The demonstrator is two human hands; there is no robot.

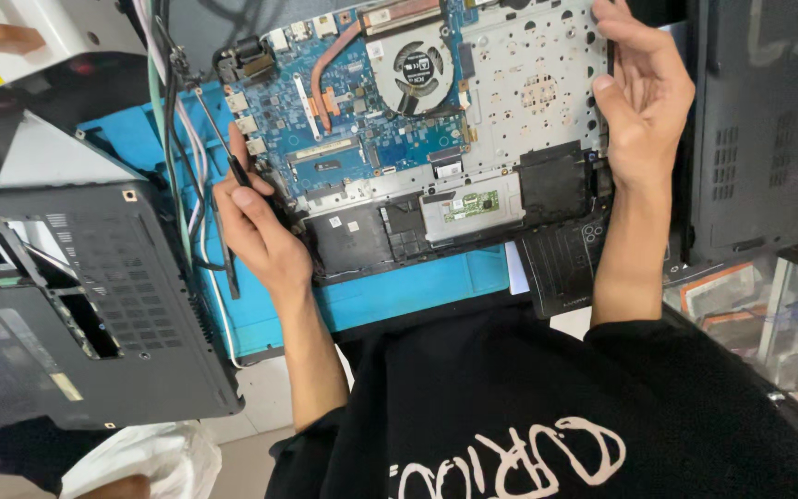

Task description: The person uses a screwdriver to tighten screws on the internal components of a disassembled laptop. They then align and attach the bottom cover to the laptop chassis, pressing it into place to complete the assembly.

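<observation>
Blue rubbery mat [390, 296] underlies an opened laptop chassis [510, 120] with its glossy blue motherboard [344, 120] bared. Left hand [260, 231] pinches a thin black screwdriver [233, 166] at the chassis's near-left corner; right hand [644, 92], fingers curled, grips its far edge.

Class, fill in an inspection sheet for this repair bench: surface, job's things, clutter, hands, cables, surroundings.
Surface: blue mat under the work.
Job's things: opened laptop, blue board and fan exposed.
Clutter: detached dark bottom cover at left; white bag below it.
Hands: left hand grips the laptop's left edge with a thin black tool; right hand holds the right edge.
Cables: bundle hangs at left.
Surroundings: another dark laptop shell at right.
</observation>
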